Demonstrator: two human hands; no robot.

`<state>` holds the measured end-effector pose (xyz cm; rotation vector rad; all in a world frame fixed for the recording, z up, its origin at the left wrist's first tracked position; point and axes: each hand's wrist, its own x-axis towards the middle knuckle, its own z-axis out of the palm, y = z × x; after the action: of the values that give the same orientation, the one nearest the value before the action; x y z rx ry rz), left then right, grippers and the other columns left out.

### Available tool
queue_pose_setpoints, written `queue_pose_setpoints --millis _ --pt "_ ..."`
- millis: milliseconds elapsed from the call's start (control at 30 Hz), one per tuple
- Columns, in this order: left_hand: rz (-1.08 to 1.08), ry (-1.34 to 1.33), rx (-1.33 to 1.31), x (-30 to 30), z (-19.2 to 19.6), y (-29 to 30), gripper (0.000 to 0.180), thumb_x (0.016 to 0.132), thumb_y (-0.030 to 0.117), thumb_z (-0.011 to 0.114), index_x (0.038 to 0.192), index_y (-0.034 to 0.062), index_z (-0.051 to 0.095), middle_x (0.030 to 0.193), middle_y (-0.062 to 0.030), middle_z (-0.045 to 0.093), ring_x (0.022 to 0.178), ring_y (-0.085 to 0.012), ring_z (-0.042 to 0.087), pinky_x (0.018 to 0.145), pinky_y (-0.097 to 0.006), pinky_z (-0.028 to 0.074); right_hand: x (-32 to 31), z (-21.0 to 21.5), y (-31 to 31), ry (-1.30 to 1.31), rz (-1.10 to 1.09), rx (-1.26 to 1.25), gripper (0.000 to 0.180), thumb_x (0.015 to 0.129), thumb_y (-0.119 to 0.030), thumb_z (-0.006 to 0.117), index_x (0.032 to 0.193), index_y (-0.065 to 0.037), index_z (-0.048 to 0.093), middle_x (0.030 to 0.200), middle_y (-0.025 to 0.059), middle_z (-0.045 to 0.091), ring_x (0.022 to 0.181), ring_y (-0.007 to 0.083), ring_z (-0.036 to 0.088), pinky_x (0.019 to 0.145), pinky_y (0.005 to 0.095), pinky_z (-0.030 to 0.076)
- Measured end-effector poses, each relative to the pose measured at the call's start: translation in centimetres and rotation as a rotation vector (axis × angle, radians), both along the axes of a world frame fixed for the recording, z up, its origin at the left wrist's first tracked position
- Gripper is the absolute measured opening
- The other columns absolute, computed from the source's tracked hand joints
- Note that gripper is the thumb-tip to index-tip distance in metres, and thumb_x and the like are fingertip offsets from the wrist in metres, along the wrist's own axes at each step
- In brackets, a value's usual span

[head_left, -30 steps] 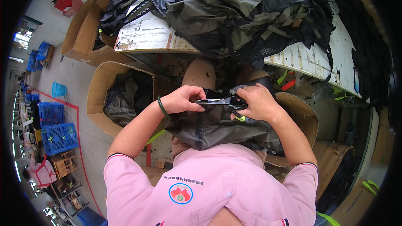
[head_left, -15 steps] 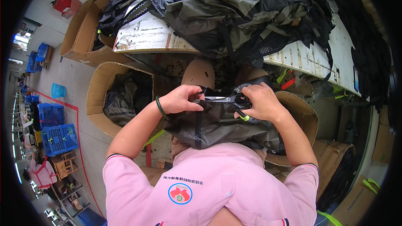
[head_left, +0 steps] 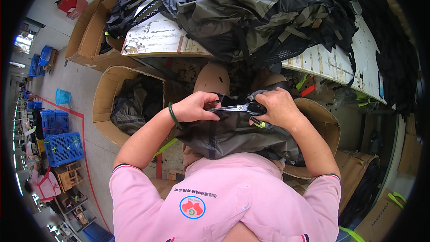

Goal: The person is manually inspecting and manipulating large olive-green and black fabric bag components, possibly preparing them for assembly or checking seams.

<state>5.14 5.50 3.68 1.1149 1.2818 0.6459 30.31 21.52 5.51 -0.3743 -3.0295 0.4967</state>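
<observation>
Across my lap lies a dark grey-brown piece of coated fabric (head_left: 242, 136) with a black strip running down it. My left hand (head_left: 195, 106), a green bangle on its wrist, pinches the upper edge of this fabric between thumb and fingers. My right hand (head_left: 283, 109) grips the scissors (head_left: 239, 108) by their black handles. Their silver blades point left, with the tips at my left fingertips. Just what lies between the blades is too small to make out. A yellow-green tab (head_left: 260, 124) shows beneath my right fingers.
A heap of black and olive fabric (head_left: 233, 13) covers much of the worn white table (head_left: 156, 38) ahead. Cardboard boxes stand at my left (head_left: 102, 107) and right (head_left: 329, 118), the left one holding dark fabric. Blue crates (head_left: 63, 149) stand on the floor farther left.
The scissors have turned slightly in my right hand, and their blades reach a little nearer my left fingertips. My left hand keeps its pinch on the fabric with hardly any shift.
</observation>
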Motion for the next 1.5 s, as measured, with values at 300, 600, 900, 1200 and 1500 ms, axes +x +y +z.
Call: queue_pose_setpoints --millis 300,600,900,1200,1500 --pt "0.067 -0.022 0.091 0.5 0.0 -0.5 0.031 0.078 0.002 0.076 0.103 0.0027 0.057 0.089 -0.0023 0.059 0.081 -0.0102 0.054 0.077 -0.026 0.048 0.4 1.1 0.3 -0.06 -0.062 -0.254 0.056 0.062 -0.052 0.084 0.076 -0.004 0.059 0.067 0.013 0.062 0.068 0.0362 0.062 0.063 0.0444 0.047" --pt "0.015 0.297 0.322 0.0 0.1 0.0 0.031 0.076 0.002 0.074 0.104 0.0028 0.06 0.091 -0.0106 0.064 0.085 -0.0227 0.062 0.076 -0.033 0.05 1.2 0.2 0.1 -0.065 -0.158 -0.317 0.053 0.065 -0.05 0.083 0.081 -0.005 0.062 0.075 0.0122 0.066 0.075 0.0358 0.065 0.068 0.044 0.049" --pt "0.108 0.87 0.664 -1.4 2.0 0.8 0.031 0.075 0.012 0.078 0.101 0.0053 0.063 0.101 -0.0112 0.061 0.101 -0.0331 0.055 0.087 -0.041 0.044 13.0 -2.0 0.4 -0.016 -0.557 -0.613 0.038 0.075 -0.021 0.084 0.085 -0.001 0.053 0.071 0.0088 0.058 0.064 0.017 0.048 0.064 0.0315 0.045" --pt "-0.117 0.768 0.54 4.6 0.3 -10.0 0.046 0.066 0.029 0.084 0.1 0.0072 0.061 0.109 -0.0117 0.057 0.107 -0.0333 0.051 0.095 -0.045 0.04 18.3 -4.4 -6.9 0.054 -0.617 -0.546 0.033 0.072 -0.009 0.079 0.096 -0.003 0.057 0.092 0.0124 0.059 0.092 0.0343 0.054 0.082 0.0412 0.045" --pt "0.05 0.714 0.58 3.0 -3.3 -12.2 0.032 0.064 -0.004 0.066 0.093 0.0069 0.063 0.101 -0.0081 0.062 0.102 -0.0305 0.058 0.098 -0.045 0.042 19.1 -7.4 -7.5 0.099 -0.707 -0.46 0.029 0.069 0.003 0.072 0.091 -0.003 0.054 0.089 0.0125 0.059 0.092 0.0348 0.055 0.081 0.0402 0.045"
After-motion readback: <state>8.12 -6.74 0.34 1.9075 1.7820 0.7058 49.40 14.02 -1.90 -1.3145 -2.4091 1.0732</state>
